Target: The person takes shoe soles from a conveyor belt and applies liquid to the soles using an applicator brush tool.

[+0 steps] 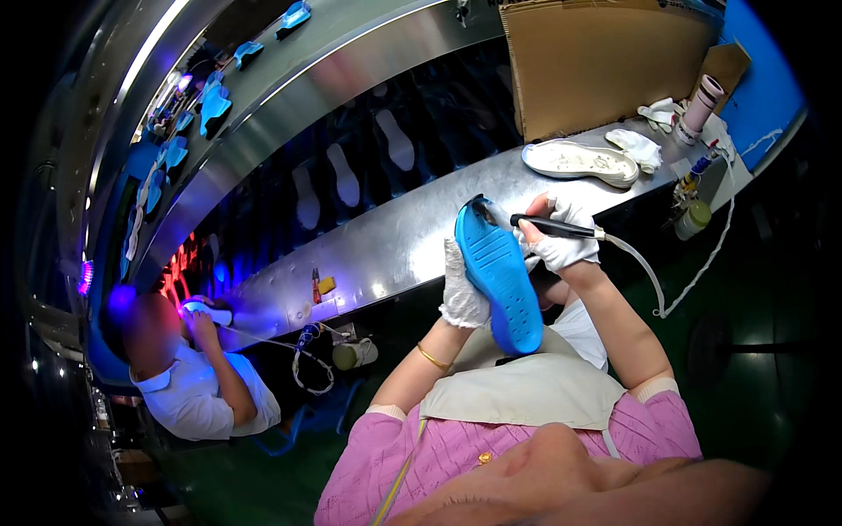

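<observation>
My left hand (463, 282), in a white work glove, grips a blue shoe sole (504, 285) along its left side. The sole is tilted over my lap, its ridged and perforated face turned up, with a dark edge at its far tip. My right hand (566, 237) wears a white glove with bare fingertips and holds a black pen-shaped brush (553, 228). The brush's tip is at the sole's far end; whether it touches cannot be made out. A pale hose (645, 263) runs from the brush's back end. Beyond my right hand, a white sole (579, 164) lies on the metal bench (395, 237).
A cardboard sheet (605, 66) stands behind the bench. White gloves (636, 149) and a pink tumbler (700, 110) are at right, above a hanging bottle (693, 219). At left, a co-worker (197, 377) holds a shoe part. Blue pieces (213, 105) lie on the conveyor (351, 35).
</observation>
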A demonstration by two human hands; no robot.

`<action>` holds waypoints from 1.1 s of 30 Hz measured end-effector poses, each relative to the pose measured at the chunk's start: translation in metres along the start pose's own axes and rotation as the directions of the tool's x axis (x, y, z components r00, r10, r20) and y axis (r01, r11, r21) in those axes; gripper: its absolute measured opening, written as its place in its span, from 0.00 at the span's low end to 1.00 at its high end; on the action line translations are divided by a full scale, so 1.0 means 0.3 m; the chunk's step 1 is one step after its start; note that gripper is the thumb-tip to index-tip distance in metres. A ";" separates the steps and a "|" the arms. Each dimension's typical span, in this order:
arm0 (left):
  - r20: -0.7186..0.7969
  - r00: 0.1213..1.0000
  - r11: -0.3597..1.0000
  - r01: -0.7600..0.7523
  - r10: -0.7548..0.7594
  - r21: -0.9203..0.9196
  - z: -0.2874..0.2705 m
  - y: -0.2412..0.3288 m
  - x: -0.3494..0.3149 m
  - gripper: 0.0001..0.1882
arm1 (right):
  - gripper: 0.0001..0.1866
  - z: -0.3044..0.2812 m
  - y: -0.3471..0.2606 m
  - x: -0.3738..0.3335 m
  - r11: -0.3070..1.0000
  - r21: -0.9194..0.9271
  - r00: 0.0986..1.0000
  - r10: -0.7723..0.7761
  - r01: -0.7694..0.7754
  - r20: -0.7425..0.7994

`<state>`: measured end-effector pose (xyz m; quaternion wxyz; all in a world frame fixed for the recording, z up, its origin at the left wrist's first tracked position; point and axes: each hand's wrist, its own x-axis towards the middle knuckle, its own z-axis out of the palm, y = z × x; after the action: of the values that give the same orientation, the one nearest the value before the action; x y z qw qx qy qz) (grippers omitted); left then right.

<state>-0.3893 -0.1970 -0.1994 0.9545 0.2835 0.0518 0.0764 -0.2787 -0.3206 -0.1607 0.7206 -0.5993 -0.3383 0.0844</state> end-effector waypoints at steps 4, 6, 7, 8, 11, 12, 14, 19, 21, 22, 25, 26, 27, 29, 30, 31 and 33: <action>-0.159 0.981 0.990 -0.098 0.114 0.105 0.016 -0.066 0.044 0.46 | 0.10 0.027 -0.022 -0.029 0.991 -0.072 0.994 -0.113 0.112 -0.006; -0.191 0.980 0.998 -0.049 0.055 0.035 0.008 -0.066 0.048 0.47 | 0.11 0.031 -0.033 -0.051 0.990 -0.031 0.983 -0.132 0.137 0.131; -0.144 0.987 0.998 -0.068 0.069 0.010 0.003 -0.061 0.046 0.47 | 0.10 0.025 -0.039 -0.060 0.994 -0.014 0.984 -0.107 0.111 0.141; -0.193 0.980 0.999 -0.054 0.052 -0.002 -0.002 -0.052 0.039 0.47 | 0.10 0.019 -0.045 -0.069 0.998 -0.016 0.979 -0.063 0.067 0.194; -0.167 0.981 0.993 -0.090 0.101 0.071 -0.003 -0.026 0.020 0.47 | 0.13 0.015 -0.052 -0.081 0.995 -0.066 0.995 -0.066 0.071 0.077; -0.176 0.978 0.992 -0.096 0.110 0.085 0.000 -0.017 0.016 0.47 | 0.12 0.015 -0.053 -0.084 0.980 -0.124 0.980 -0.137 0.155 0.144; -0.111 0.991 0.996 -0.068 0.074 0.063 0.005 0.001 0.013 0.48 | 0.11 0.024 -0.049 -0.090 0.923 -0.236 0.942 -0.253 0.303 0.220; -0.125 0.991 0.993 -0.024 0.038 0.111 0.001 0.042 -0.005 0.54 | 0.10 0.029 -0.039 -0.131 0.996 -0.051 0.983 -0.060 0.069 0.173; -0.093 0.996 0.998 -0.010 0.016 0.060 -0.005 0.054 0.003 0.54 | 0.10 0.024 -0.032 -0.141 0.957 -0.141 0.944 -0.215 0.255 0.249; -0.048 0.999 0.999 0.009 -0.007 0.050 -0.008 0.059 0.004 0.54 | 0.10 0.022 -0.028 -0.144 0.929 -0.189 0.928 -0.264 0.318 0.263; 0.040 0.996 0.995 0.071 -0.074 0.066 -0.017 0.063 -0.005 0.54 | 0.09 0.003 -0.022 -0.165 0.984 -0.041 0.937 -0.150 0.171 0.314; 0.026 0.996 0.990 0.081 -0.084 0.111 -0.019 0.057 -0.019 0.54 | 0.08 -0.003 -0.021 -0.174 0.996 0.068 0.943 -0.072 0.053 0.326; 0.013 0.996 0.984 0.091 -0.094 0.156 -0.020 0.047 -0.043 0.54 | 0.10 -0.025 -0.023 -0.184 0.989 0.023 0.936 0.132 -0.148 0.325; 0.019 0.987 0.960 0.148 -0.157 0.236 -0.024 0.023 -0.087 0.54 | 0.07 -0.057 -0.022 -0.197 0.989 -0.043 0.963 0.147 -0.141 0.227; -0.034 0.960 0.917 0.276 -0.278 0.289 -0.029 0.016 -0.099 0.53 | 0.06 -0.077 -0.023 -0.202 0.982 -0.097 0.974 0.172 -0.159 0.144; -0.083 0.965 0.899 0.264 -0.251 0.349 -0.032 0.001 -0.097 0.54 | 0.05 -0.080 -0.020 -0.210 0.983 -0.015 0.975 0.186 -0.186 0.124; -0.177 0.962 0.885 0.262 -0.208 0.385 -0.036 -0.022 -0.086 0.55 | 0.06 -0.091 -0.016 -0.213 0.981 0.072 0.958 0.160 -0.181 0.237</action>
<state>-0.4154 -0.2012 -0.2105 0.8717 0.4609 0.1629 -0.0340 -0.3123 -0.3775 -0.1823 0.6936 -0.5783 -0.3623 0.2305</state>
